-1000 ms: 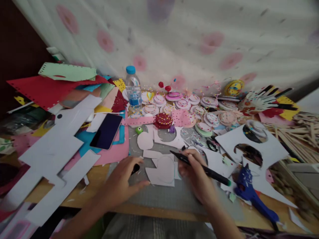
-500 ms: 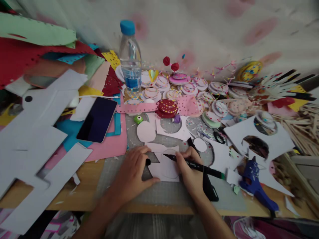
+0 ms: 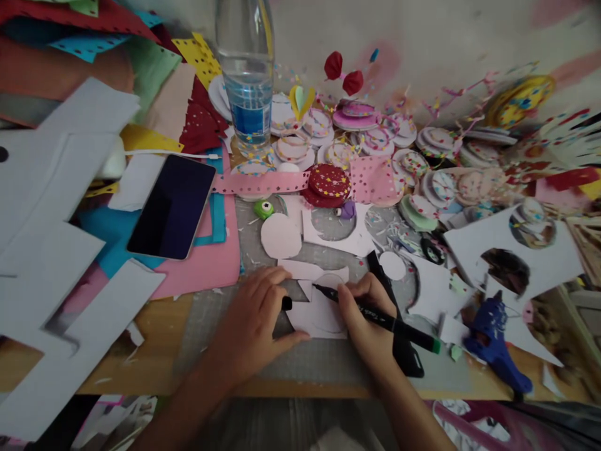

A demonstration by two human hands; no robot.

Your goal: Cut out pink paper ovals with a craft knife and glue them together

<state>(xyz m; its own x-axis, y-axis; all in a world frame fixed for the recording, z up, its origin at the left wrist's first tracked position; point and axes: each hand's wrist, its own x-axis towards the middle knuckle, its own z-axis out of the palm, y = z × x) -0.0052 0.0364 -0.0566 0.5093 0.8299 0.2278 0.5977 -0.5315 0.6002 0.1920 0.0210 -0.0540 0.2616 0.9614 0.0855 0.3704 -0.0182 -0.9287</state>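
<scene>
One marker (image 3: 384, 319) gripped in right hand (image 3: 369, 322), tip near 11 o'clock of circle (image 3: 329, 315) on paper (image 3: 305, 318), left hand (image 3: 248, 313) at paper's 9 o'clock, closed on cap (image 3: 287, 303), phone (image 3: 171, 207) at paper's 10 o'clock

head-worn view, looking forward and down, near desk (image 3: 157, 351)

The black marker (image 3: 378, 318), uncapped, green-ended, slants tip-left over cut white paper (image 3: 322, 322); the paper lies flat, bearing 1 drawn circle (image 3: 327, 313). A black cap (image 3: 287, 304) is left of the marker.
</scene>
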